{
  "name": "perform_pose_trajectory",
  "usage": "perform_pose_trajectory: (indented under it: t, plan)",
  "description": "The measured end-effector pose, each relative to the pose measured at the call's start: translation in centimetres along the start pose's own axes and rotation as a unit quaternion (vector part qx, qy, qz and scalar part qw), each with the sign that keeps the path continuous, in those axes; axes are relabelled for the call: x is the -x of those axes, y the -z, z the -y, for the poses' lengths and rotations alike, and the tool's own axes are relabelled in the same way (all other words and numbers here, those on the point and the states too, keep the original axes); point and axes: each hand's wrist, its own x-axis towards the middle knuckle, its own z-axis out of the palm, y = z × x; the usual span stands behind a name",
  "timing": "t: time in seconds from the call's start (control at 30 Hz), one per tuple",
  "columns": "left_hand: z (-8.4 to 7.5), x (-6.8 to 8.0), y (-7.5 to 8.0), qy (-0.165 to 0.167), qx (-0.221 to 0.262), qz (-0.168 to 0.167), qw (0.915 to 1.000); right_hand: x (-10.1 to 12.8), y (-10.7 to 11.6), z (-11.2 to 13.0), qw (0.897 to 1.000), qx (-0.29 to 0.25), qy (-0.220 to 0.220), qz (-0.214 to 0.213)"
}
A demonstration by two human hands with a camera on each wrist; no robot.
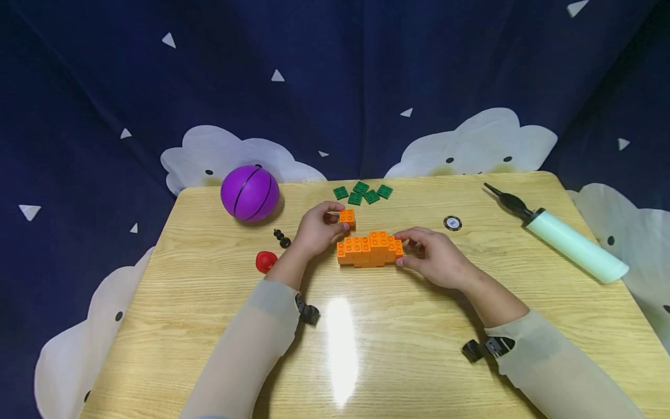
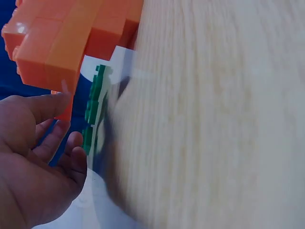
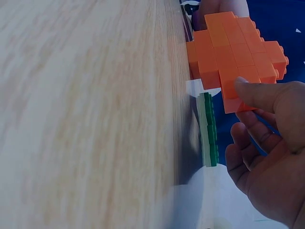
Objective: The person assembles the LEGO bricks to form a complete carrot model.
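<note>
Left hand (image 1: 314, 233) fingers pinching orange brick (image 1: 346, 217); right hand (image 1: 437, 256) fingers gripping orange block build (image 1: 369, 249). No legible writing.

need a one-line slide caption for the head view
Left hand holds a small orange brick above the orange brick build, steadied by the right hand on a wooden table.

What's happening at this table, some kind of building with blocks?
Yes. A person's left hand pinches a single orange brick just above an orange block build on the wooden table, while the right hand grips the build's right end. Green plates lie loose behind it.
</note>
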Motion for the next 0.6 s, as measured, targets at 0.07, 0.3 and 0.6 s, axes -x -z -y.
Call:
perform_pose_trajectory:
  t: [0.07,0.3,0.6]
  plan:
    - [-0.2,0.3,0.1,-0.003,0.001,-0.002,1.0,0.0,0.0,0.0,1.0,0.001,0.0,0.0]
    - [-0.5,1.2,0.3,-0.005,0.009,-0.004,0.9999,0.0,-0.1,-0.1,1.0,0.003,-0.003,0.001]
    - [-1.4,2.6,0.8,-0.019,0.016,-0.002,0.9997,0.0,0.0,-0.1,1.0,0.0,0.002,-0.004]
